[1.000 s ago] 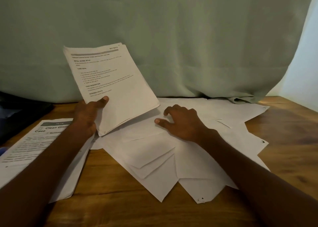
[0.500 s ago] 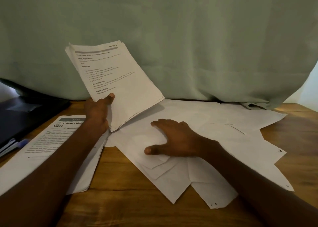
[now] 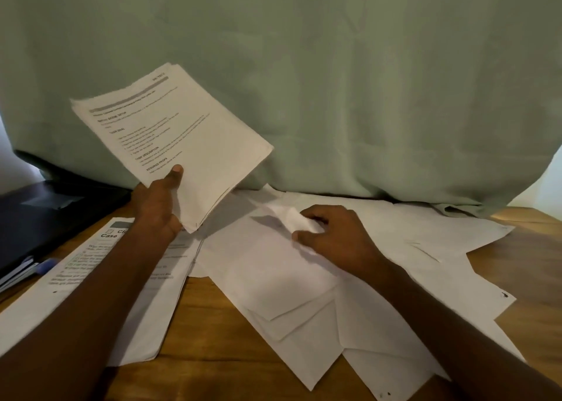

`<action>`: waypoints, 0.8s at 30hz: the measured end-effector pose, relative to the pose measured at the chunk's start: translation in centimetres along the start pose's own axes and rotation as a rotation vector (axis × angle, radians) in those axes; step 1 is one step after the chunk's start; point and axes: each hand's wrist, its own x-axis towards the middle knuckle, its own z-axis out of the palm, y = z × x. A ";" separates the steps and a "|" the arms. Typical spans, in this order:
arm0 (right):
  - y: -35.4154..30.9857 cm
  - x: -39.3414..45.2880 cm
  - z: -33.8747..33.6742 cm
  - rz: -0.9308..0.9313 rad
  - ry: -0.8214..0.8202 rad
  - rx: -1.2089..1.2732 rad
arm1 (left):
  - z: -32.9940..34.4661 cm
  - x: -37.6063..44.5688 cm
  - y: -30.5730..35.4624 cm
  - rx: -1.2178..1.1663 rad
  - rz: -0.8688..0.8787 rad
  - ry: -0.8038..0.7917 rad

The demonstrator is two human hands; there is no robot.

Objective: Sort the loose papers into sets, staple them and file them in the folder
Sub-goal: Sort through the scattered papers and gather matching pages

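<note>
My left hand [image 3: 158, 206] grips a stack of printed pages [image 3: 179, 139] by its lower corner and holds it tilted above the table, printed side toward me. My right hand [image 3: 334, 236] pinches the lifted corner of a blank sheet [image 3: 289, 218] on top of the spread of loose white papers [image 3: 349, 315], which lie face down across the middle of the wooden table [image 3: 523, 270]. Another printed set [image 3: 143, 297] lies flat at the left, partly under my left forearm. A dark folder [image 3: 51, 215] sits at the far left.
A pale green cloth [image 3: 334, 66] hangs behind the table and drapes onto its back edge. A blue pen [image 3: 45, 265] and some paper edges lie beside the dark folder at the left. Bare wood shows at the right and along the front.
My left hand has raised the printed stack and tilted it further left. My right hand went from lying flat on the loose papers to pinching up a sheet's corner.
</note>
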 end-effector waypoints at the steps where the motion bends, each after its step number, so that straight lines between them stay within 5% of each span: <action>1: -0.1 0.2 -0.8 0.018 0.060 0.134 | -0.1 0.2 0.1 -0.030 -0.014 -0.022; 4: -0.1 0.9 -4.1 0.133 0.190 0.745 | -0.1 0.5 0.3 -0.099 -0.086 -0.143; 7: 0.4 1.0 -6.8 0.190 0.111 1.542 | 0.1 0.3 0.0 -0.131 -0.132 -0.265; 9: 1.1 0.9 -7.6 0.176 0.044 1.805 | 0.5 -0.2 -0.4 -0.113 -0.130 -0.325; 24: 4.3 1.3 -6.9 0.227 0.063 1.850 | 0.6 -0.3 -1.1 -0.147 -0.119 -0.380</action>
